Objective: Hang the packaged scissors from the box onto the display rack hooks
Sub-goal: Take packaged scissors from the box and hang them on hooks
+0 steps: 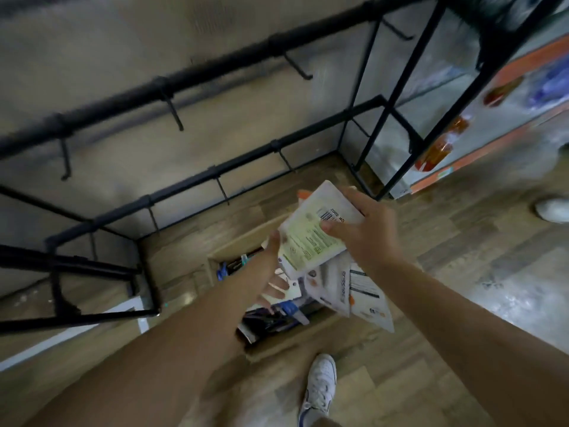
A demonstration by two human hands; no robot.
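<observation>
A cardboard box [246, 241] stands open on the wooden floor, filled with several packaged scissors [366, 295]. My right hand [366, 229] grips a stack of flat packages [311, 238] above the box, their printed backs with a barcode facing up. My left hand [271, 272] reaches under the stack's lower edge, with its fingers spread among the packages in the box. The black display rack [184, 78] stands behind the box, its two rails carrying several bare hooks [175, 115].
My white shoe [318, 386] stands just in front of the box. Another person's white shoe [552, 209] is at the right edge. A shelf unit with orange trim [492, 124] and packaged goods stands right of the rack.
</observation>
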